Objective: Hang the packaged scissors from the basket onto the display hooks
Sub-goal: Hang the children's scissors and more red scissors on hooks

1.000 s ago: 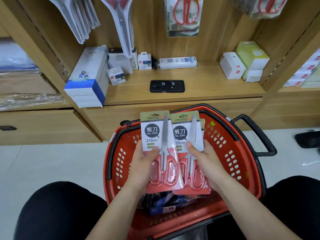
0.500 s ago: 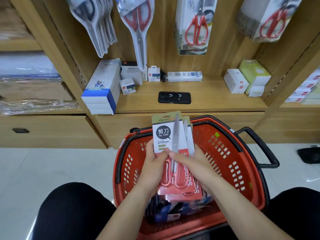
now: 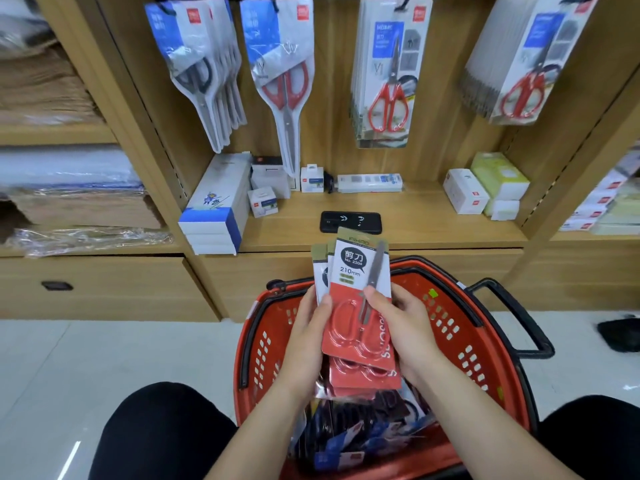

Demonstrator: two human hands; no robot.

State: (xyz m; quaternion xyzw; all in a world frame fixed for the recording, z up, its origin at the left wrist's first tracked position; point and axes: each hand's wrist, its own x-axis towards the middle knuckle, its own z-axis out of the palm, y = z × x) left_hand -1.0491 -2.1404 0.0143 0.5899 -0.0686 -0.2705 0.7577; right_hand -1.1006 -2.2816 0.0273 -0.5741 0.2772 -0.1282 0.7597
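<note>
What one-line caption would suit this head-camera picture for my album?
Left hand and right hand hold a stack of packaged scissors over the red basket, below hanging scissors packs.

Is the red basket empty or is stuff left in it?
Not empty: dark and blue packs lie heaped in the red basket, below the scissors packs.

The rear scissor packs [image 3: 320,271] hide behind the front pack [image 3: 351,296]; packets [image 3: 349,441] below the left hand [image 3: 307,337] blur together.
</note>
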